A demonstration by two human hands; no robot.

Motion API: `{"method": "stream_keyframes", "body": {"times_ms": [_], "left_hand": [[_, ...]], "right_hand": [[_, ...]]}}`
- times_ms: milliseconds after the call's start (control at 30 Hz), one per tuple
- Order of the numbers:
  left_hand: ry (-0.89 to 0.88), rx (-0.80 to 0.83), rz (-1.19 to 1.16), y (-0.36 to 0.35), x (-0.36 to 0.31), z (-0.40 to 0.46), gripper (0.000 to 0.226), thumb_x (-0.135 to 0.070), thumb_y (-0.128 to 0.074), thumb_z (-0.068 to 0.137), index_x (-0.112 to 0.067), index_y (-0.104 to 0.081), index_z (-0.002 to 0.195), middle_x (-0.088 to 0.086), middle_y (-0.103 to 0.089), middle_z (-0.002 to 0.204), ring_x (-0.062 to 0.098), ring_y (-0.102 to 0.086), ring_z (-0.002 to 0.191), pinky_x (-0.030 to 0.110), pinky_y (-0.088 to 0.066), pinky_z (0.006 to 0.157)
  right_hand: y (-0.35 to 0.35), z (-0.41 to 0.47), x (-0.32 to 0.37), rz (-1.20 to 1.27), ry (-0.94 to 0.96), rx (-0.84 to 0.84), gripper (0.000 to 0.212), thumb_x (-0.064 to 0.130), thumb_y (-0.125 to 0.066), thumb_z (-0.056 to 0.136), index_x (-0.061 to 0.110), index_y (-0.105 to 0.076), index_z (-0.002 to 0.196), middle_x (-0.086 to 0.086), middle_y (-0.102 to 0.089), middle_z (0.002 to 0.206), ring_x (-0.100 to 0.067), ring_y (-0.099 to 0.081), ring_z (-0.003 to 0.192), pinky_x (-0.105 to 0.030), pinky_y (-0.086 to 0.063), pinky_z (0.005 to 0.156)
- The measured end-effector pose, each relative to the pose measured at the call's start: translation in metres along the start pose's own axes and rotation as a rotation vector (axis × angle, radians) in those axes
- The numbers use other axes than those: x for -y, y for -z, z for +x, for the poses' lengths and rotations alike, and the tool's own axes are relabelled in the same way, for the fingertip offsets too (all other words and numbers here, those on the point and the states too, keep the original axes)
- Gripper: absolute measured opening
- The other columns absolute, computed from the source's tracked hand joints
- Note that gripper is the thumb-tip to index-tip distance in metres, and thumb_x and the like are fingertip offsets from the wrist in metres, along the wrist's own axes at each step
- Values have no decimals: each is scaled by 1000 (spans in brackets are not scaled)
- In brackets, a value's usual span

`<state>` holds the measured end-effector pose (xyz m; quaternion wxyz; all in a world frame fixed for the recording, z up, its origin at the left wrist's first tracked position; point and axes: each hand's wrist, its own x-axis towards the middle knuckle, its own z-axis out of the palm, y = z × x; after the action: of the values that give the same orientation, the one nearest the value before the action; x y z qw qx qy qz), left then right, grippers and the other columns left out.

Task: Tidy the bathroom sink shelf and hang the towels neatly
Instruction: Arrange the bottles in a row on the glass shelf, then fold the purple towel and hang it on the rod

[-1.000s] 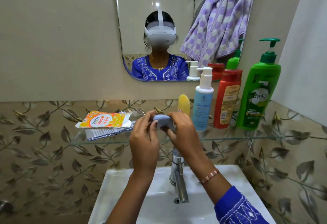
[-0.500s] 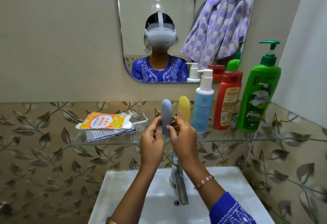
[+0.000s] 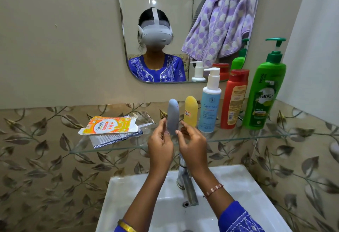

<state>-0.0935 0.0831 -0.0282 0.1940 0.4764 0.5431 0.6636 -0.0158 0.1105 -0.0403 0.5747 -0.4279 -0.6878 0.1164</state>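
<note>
A grey tube (image 3: pixel 173 119) stands upright on the glass shelf (image 3: pixel 238 137), just left of a yellow tube (image 3: pixel 190 110). My left hand (image 3: pixel 160 146) touches the grey tube's lower left side with thumb and forefinger. My right hand (image 3: pixel 192 143) touches its lower right edge with the thumb tip, its other fingers loosely spread. A purple dotted towel (image 3: pixel 220 21) shows only in the mirror, bunched over a hook.
Right of the yellow tube stand a blue pump bottle (image 3: pixel 210 103), a red bottle (image 3: pixel 233 99) and a green Vatika pump bottle (image 3: pixel 264 94). An orange Centrum packet (image 3: pixel 108 125) lies on foil strips at the shelf's left. Below are the tap (image 3: pixel 189 186) and white sink (image 3: pixel 247 186).
The grey tube was lying sideways between my hands; it was turned upright and now stands on the shelf beside the yellow tube. Both hands have dropped to its base and loosened.
</note>
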Motion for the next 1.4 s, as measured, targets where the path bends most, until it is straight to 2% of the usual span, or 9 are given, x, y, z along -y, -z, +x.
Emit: {"method": "stream_keyframes", "body": {"times_ms": [200, 333, 467, 567, 733, 900, 1067, 1267, 1400], "left_hand": [[-22, 29, -54, 0, 6, -4, 50, 5, -39, 92, -10, -36, 140, 4, -46, 142, 9, -42, 128, 15, -35, 99], [-81, 40, -107, 0, 12, -7, 52, -2, -42, 90, -9, -33, 141, 1, -41, 142, 10, -38, 131, 17, -33, 104], [-143, 32, -76, 1, 5, -17, 47, -2, -42, 90, -5, -40, 137, -2, -43, 133, 6, -37, 124, -7, -25, 93], [-170, 63, -155, 2, -11, -29, 43, 1, -42, 92, -9, -45, 133, -6, -43, 131, 5, -39, 124, -8, -26, 92], [-224, 181, -352, -5, -64, -57, 41, 1, -40, 94, -15, -47, 131, -9, -47, 129, 4, -45, 121, -4, -33, 89], [-286, 286, -512, -6, -133, -93, 44, -19, -38, 88, -13, -50, 129, -5, -54, 127, 5, -50, 118, 7, -40, 96], [-348, 411, -617, -5, -193, -129, 46, -19, -37, 84, -17, -50, 128, -5, -54, 126, 6, -50, 121, 18, -40, 103], [-395, 478, -755, -21, -262, -148, 45, -12, -37, 80, -13, -56, 122, -4, -58, 116, 8, -55, 112, 8, -42, 93], [-473, 549, -805, -43, -304, -145, 44, -9, -36, 81, -10, -59, 118, -4, -61, 114, 7, -56, 111, 4, -40, 90]], "right_hand": [[2, -24, -3, -128, 66, -51, 33, 16, -54, 86, 1, -62, 114, -14, -68, 108, -19, -63, 100, -22, -45, 90], [7, -36, 1, -238, 96, -35, 37, 21, -45, 85, 3, -63, 111, -12, -69, 108, -19, -62, 104, -12, -34, 96], [26, -39, 10, -311, 98, -12, 37, 20, -45, 84, 2, -63, 111, -13, -69, 109, -22, -61, 104, -10, -27, 99], [49, -35, 21, -405, 152, -16, 38, 21, -45, 85, 1, -62, 113, -15, -68, 110, -26, -62, 107, -19, -35, 99], [100, -25, 54, -531, 216, -117, 37, 20, -47, 85, -1, -61, 113, -18, -66, 112, -30, -60, 109, -34, -43, 99], [170, -28, 108, -661, 298, -283, 35, 17, -46, 84, -2, -61, 109, -21, -66, 106, -33, -61, 101, -28, -36, 96], [237, -40, 165, -787, 367, -466, 30, 11, -51, 84, -3, -61, 108, -21, -66, 104, -33, -60, 99, -28, -36, 93], [301, -39, 216, -959, 426, -593, 32, 12, -49, 79, -5, -62, 102, -23, -67, 98, -37, -63, 92, -32, -37, 86], [342, -17, 236, -1138, 392, -617, 40, 18, -45, 77, -4, -61, 107, -23, -65, 105, -38, -60, 101, -33, -35, 94]]}}
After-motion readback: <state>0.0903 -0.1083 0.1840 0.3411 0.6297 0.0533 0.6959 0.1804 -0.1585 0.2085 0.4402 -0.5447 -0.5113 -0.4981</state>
